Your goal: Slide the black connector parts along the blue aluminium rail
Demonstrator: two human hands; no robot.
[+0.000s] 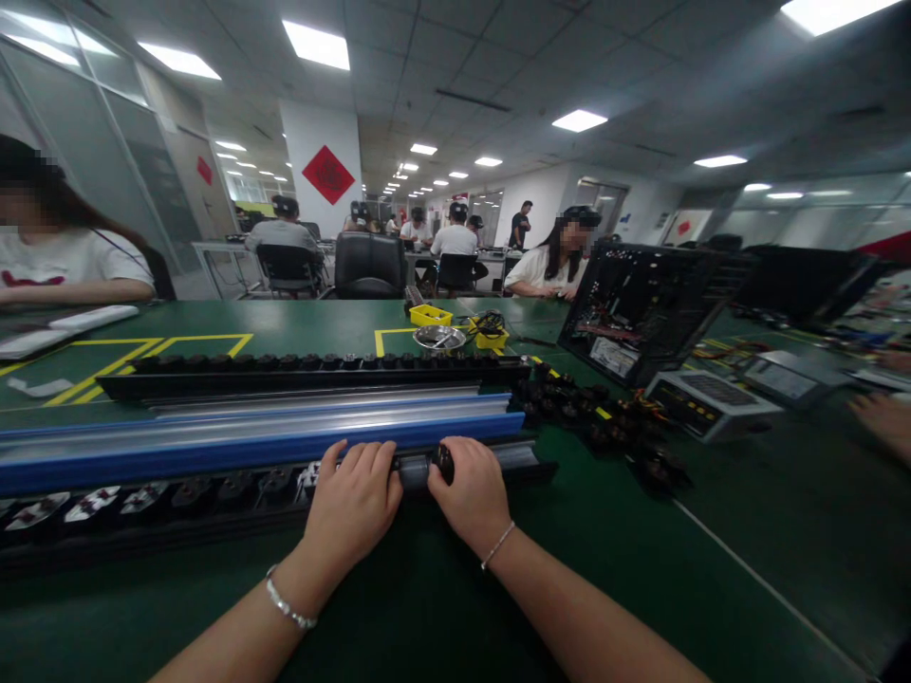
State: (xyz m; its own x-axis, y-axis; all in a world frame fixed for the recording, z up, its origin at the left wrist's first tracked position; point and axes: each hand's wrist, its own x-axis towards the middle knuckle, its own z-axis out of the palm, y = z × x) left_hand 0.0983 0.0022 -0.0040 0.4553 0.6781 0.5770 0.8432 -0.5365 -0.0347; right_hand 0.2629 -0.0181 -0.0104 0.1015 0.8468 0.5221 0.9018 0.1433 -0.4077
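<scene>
A long black channel (pixel 530 457) lies nearest me on the green table, with several dark and silvery parts (pixel 192 495) in a row along its left stretch. My left hand (pixel 356 498) rests over the channel, fingers bent over its far side and around the end of that row. Close on its right, my right hand (pixel 471 489) is closed round a small black part (pixel 444 463) above the channel. A short grey stretch of the channel shows between the hands. Directly behind runs a blue-edged metal rail (pixel 270 427).
A second black channel (pixel 306 375) with round parts stands farther back. Behind it are a metal bowl (pixel 439 338) and yellow trays (pixel 431 315). To the right lie black parts (pixel 604 413), a power supply (pixel 712 403) and an open computer case (pixel 641 304). Another person's hand (pixel 883 422) is at far right.
</scene>
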